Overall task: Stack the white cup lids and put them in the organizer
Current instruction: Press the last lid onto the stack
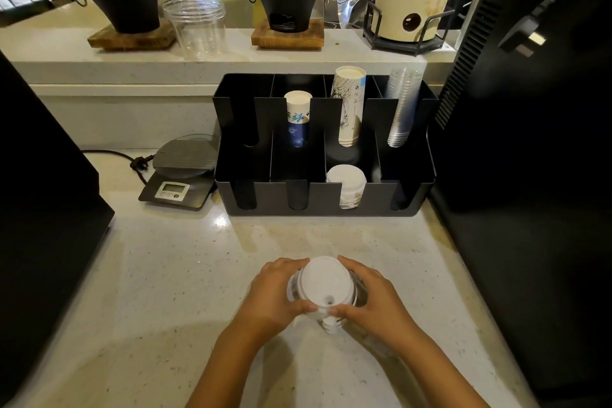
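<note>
A stack of white cup lids (323, 285) stands on the pale counter near me, its top lid showing a small sip hole. My left hand (276, 295) cups the stack's left side and my right hand (372, 300) cups its right side, fingertips nearly meeting at the front. Farther back sits the black organizer (318, 202). Another stack of white lids (346, 179) lies in its front row, third slot from the left. The other front slots look dark, with nothing visible in them.
The organizer's back row holds a blue-printed paper cup stack (298, 116), a taller white paper cup stack (349, 103) and clear plastic cups (402, 106). A digital scale (180, 175) with a cord sits left of it. Black machines flank the counter on both sides.
</note>
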